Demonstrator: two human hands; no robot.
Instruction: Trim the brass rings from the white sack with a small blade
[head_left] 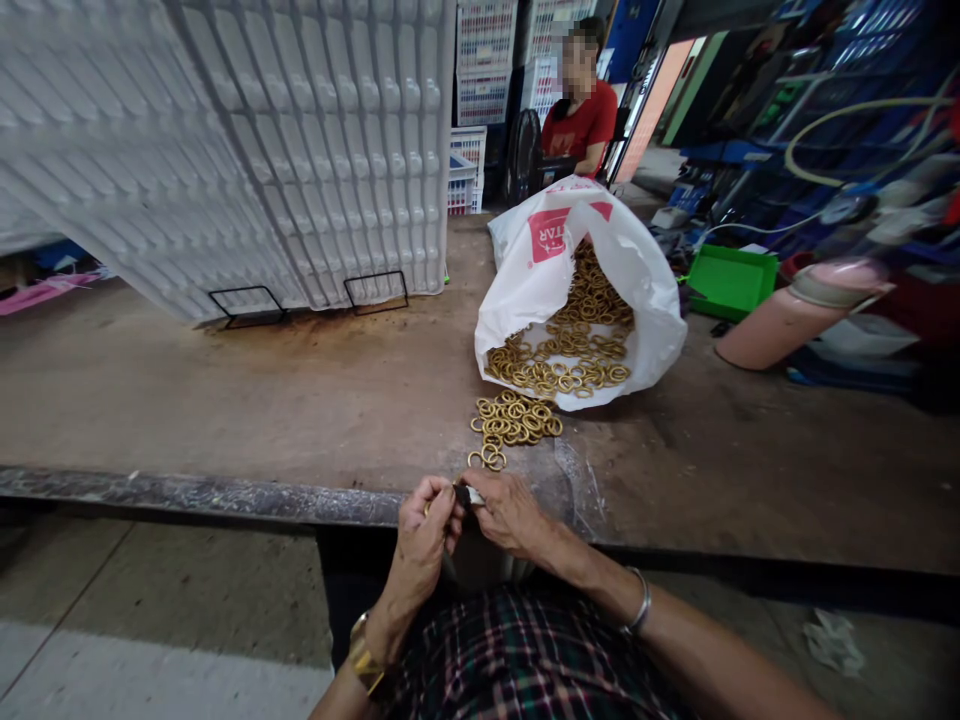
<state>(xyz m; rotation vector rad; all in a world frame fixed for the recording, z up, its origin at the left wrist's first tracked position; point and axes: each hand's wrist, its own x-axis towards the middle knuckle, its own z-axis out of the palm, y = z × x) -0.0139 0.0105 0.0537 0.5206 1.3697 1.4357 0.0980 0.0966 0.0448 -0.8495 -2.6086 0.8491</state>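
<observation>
one left hand (421,535) pinching ring (427,508), right hand (511,512) gripping black-white item (475,496), at table edge (300,504)

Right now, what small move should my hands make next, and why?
I'd suggest moving your left hand and right hand slightly forward over the brown wooden table, since the small black-and-white piece between them seems near its front edge and might drop.

Brown table (337,400) — white sack (525,285), loose rings (516,420), bottle (776,322)
</observation>
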